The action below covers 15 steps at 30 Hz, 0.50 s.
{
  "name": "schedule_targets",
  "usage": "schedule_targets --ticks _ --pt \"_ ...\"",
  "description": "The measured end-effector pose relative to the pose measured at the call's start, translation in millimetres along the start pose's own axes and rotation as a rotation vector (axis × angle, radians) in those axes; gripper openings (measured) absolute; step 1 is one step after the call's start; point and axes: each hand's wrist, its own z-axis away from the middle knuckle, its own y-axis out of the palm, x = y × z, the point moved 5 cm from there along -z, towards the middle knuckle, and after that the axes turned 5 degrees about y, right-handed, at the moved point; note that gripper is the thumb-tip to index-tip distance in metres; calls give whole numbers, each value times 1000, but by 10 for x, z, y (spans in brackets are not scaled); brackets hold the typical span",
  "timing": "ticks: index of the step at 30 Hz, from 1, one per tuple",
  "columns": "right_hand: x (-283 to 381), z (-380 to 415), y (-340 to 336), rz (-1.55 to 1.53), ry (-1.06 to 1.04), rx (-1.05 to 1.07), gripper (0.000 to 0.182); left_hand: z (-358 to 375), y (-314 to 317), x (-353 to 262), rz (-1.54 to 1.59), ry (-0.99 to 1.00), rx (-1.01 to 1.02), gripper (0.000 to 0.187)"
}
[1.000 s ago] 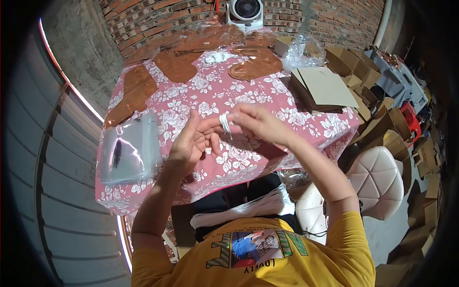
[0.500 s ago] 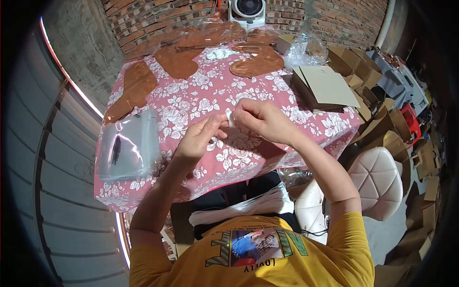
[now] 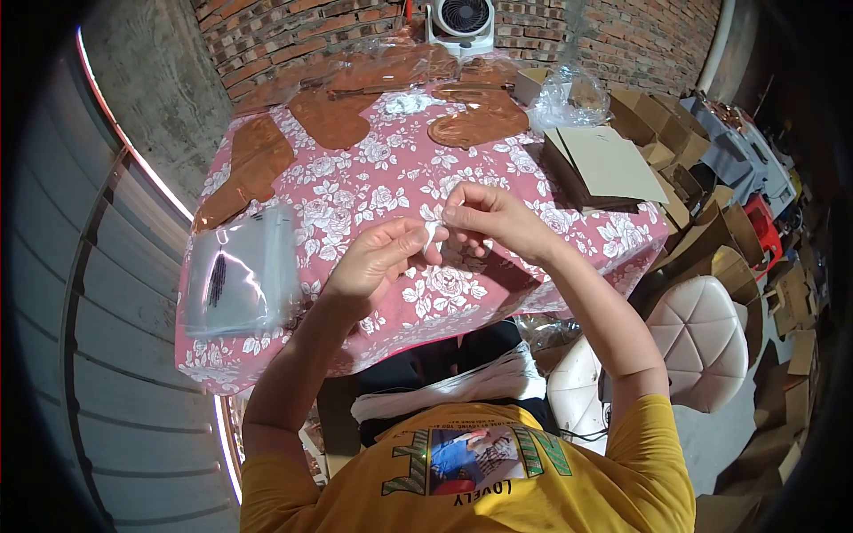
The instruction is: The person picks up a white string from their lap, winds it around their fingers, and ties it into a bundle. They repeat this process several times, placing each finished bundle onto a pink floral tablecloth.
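Note:
My left hand (image 3: 380, 258) pinches a small white strip (image 3: 432, 233) between thumb and forefinger, above the front middle of the table. Against its upper end, my right hand (image 3: 494, 220) is closed in a pinch with thumb and forefinger together. What those right fingertips grip is too small to make out. A bundle of white string (image 3: 471, 384) lies across my lap, below the table edge. Left of my hands is a stack of clear plastic bags (image 3: 240, 280).
Flat copper-coloured foil shapes (image 3: 329, 120) lie along the far side of the floral tablecloth (image 3: 373, 186). Cardboard sheets (image 3: 609, 164) are piled at the right. A fan (image 3: 464, 22) stands at the back. Beside me are a white padded chair (image 3: 702, 342) and several cardboard boxes (image 3: 737, 275).
My left hand has shifted slightly right with the white strip. My right fingers have uncurled a little and moved to the strip's upper end.

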Motion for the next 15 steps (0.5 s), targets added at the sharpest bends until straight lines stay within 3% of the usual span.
schedule_targets --ticks 4,9,15 --pt "-93 42 91 -179 83 27 22 -45 -84 60 145 92 -27 31" --pt "-122 82 202 -293 75 -61 29 -17 109 -36 95 185 -54 31" --pt "-236 116 291 -463 115 -85 24 3 284 -88 135 282 -121 29"
